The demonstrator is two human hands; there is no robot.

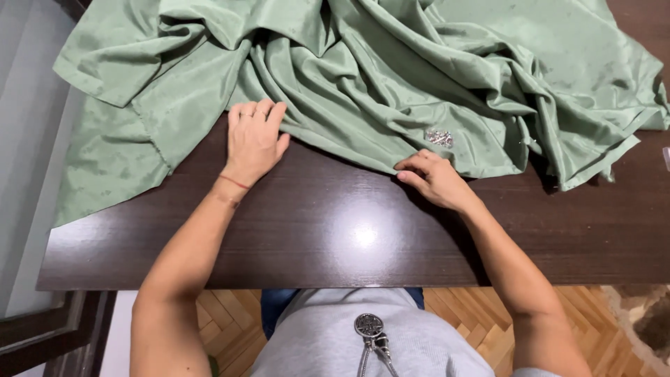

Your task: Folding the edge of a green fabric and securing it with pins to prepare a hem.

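A large sheet of pale green fabric [363, 77] lies bunched in folds across the far half of a dark wooden table [335, 230]. My left hand [253, 139] rests flat on the table, fingers together, fingertips touching the cloth's near edge. My right hand [434, 178] pinches the fabric's folded hem between thumb and fingers. Just above that hand, a small pile of silvery pins [439, 137] sits on the cloth. A thin red thread circles my left wrist.
The fabric hangs over the table's left edge [91, 174]. Parquet floor [474, 321] shows below the table's near edge. A round metal pendant [368, 325] hangs on my grey shirt. A pale wall lies at the left.
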